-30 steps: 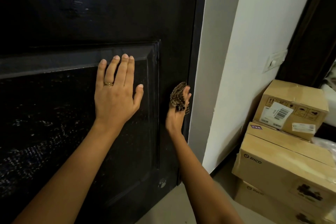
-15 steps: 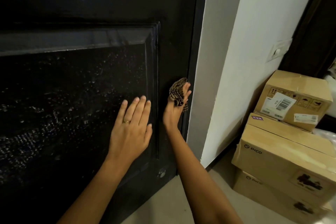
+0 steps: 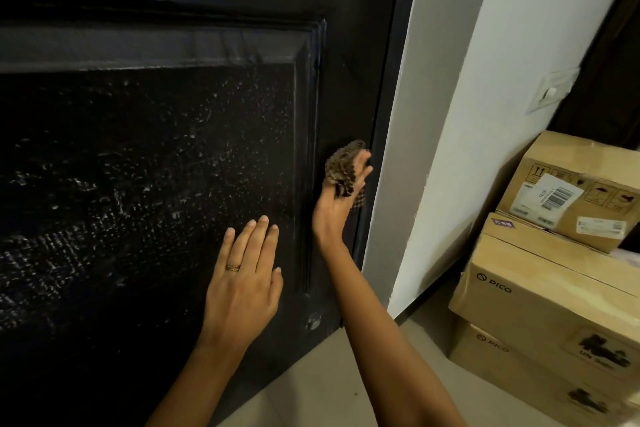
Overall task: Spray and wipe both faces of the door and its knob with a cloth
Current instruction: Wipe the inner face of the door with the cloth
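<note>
The door runs off the top, left and lower edges of the frame. My right hand covers part of the cloth in its grip. The palm of my left hand is hidden against the panel. At lower right the boxes are cut by the frame, and the label print is too small to read.

The pale floor shows from 6 o'clock to 4 o'clock, and directly on it, at 4 o'clock near the white wall, stands the lowest cardboard box of a stack.
</note>
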